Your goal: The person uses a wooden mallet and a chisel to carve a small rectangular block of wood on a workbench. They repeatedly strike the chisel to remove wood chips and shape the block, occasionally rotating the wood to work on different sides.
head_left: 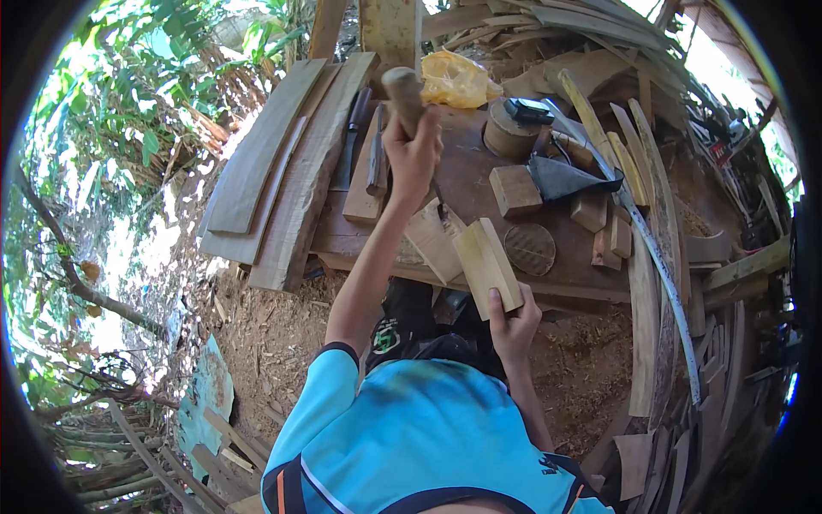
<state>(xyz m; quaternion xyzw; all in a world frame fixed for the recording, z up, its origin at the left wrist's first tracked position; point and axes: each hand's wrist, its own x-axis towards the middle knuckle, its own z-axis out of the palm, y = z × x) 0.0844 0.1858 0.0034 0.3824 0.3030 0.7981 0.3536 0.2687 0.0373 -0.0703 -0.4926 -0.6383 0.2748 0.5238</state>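
My left hand is closed around a thick, round wooden handle raised above the workbench. The rest of that tool is hidden by the hand and forearm. My right hand grips the near end of a pale rectangular wooden block, thumb on its upper face. The block is tilted at the bench's near edge. Beside it, partly overlapped, lies another wooden block with a dark mark at its far end. A round wooden disc lies to the right of the held block.
Planks project off the left of the workbench. A dark-handled chisel lies beside them. A yellow plastic bag, a round wooden piece and small blocks stand farther back. Long strips lean at the right; wood chips cover the ground.
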